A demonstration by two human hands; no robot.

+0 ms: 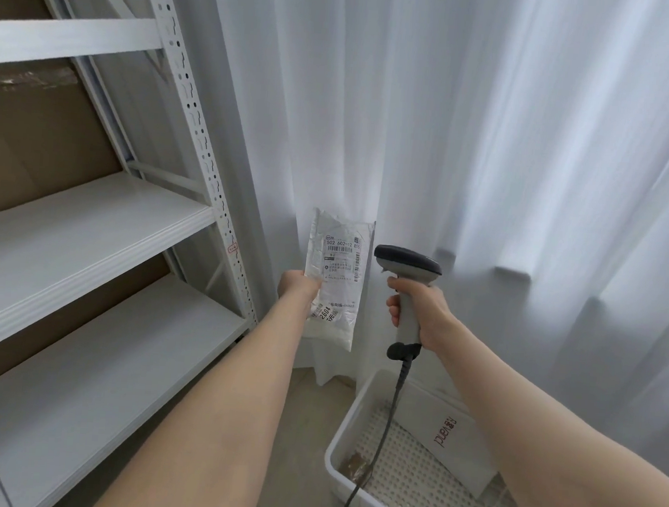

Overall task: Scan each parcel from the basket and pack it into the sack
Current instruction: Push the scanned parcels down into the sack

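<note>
My left hand [299, 286] grips a flat white parcel [338, 277] by its left edge and holds it upright, its printed shipping label facing me. My right hand [420, 312] is wrapped round the grey handle of a barcode scanner [408, 267]. The scanner's dark head sits just right of the parcel's label, close to it but apart. Its black cable hangs down over a white perforated basket [356, 419] at the lower right. Inside the basket lies another white parcel [446, 434] with red lettering. No sack is in view.
A white metal shelving rack [85, 241] with bare shelves fills the left side, with brown cardboard behind it. White curtains [493, 145] hang across the back and right. Beige floor tiles [313, 403] show between the rack and the basket.
</note>
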